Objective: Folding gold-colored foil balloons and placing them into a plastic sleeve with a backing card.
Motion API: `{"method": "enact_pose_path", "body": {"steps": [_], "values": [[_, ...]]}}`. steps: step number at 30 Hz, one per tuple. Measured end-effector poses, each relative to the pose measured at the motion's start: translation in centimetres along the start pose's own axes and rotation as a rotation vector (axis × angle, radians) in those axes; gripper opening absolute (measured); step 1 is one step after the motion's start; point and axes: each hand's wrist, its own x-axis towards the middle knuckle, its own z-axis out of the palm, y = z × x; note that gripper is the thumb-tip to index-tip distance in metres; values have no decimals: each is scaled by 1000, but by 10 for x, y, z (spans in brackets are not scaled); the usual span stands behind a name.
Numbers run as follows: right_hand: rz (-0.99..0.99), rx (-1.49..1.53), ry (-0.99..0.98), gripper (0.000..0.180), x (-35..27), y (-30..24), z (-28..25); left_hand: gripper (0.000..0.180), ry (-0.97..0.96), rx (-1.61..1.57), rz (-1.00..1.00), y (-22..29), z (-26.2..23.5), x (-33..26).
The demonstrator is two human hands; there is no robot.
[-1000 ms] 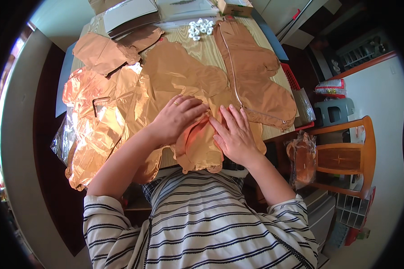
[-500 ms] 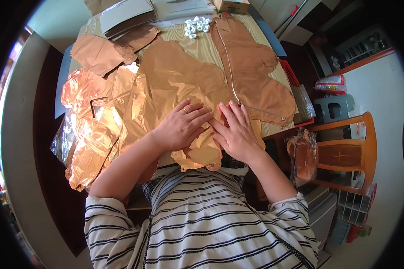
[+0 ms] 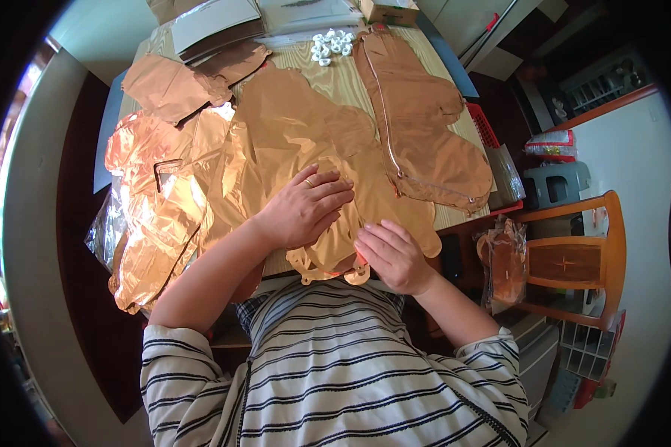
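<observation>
A flat, uninflated copper-gold foil balloon (image 3: 287,112) lies spread over the table in front of me. My left hand (image 3: 309,207) rests on it palm down, fingers stretched out, a ring on one finger. Near the table's front edge, my right hand (image 3: 397,255) has its fingers bent and pressed together over the foil. A small red bit shows at those fingertips; what they grip is mostly hidden. To the right lies a folded copper foil balloon (image 3: 425,112) with a pale line along its left side. More crumpled, shiny copper foil (image 3: 160,201) covers the table's left side.
Small white rings (image 3: 332,46) sit in a pile at the back of the wooden table (image 3: 350,82). A white board or box (image 3: 216,28) stands back left, a cardboard box (image 3: 390,11) back right. A red basket (image 3: 484,125) and a wooden chair (image 3: 566,257) are at the right.
My right hand has drawn back toward me from beside the left hand, its fingers going from stretched to bent together. The left hand stays in place on the foil.
</observation>
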Motion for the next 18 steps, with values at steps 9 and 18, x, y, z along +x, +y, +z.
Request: {"method": "enact_pose_path", "body": {"steps": [9,18], "values": [[-33,-9,-30,24,1,1,-4,41,16,-35,0,2,-4,1],[-78,31,-94,23,13,4,-15,43,258,-51,-75,-28,-15,-1]]}}
